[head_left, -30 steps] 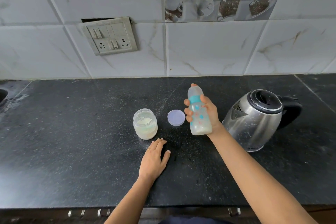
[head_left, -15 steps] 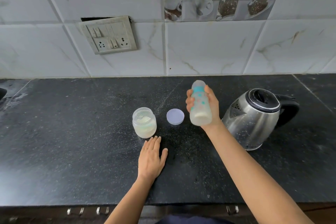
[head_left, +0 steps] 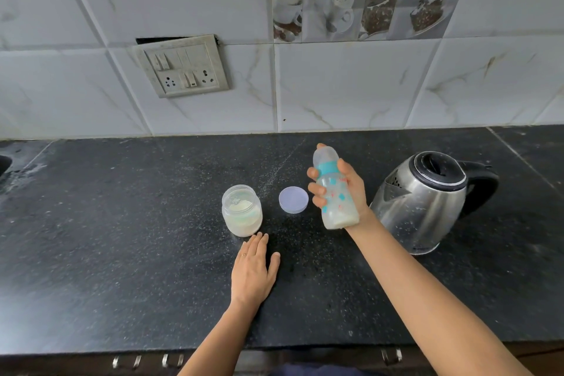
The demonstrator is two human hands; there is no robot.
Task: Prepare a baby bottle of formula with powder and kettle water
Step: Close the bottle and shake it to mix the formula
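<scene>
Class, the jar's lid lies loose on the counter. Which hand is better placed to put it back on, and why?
Probably the left hand: it rests flat and free near the jar and lid, while the right hand grips the bottle.

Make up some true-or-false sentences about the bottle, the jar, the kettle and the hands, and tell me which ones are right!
1. The right hand holds the bottle. True.
2. The jar has its lid on. False: the jar is open and the lid lies on the counter beside it.
3. The left hand lies flat on the counter. True.
4. The kettle stands left of the jar. False: it stands far to the right, past the bottle.
5. The bottle is empty. False: there is whitish liquid in its bottom part.
</scene>
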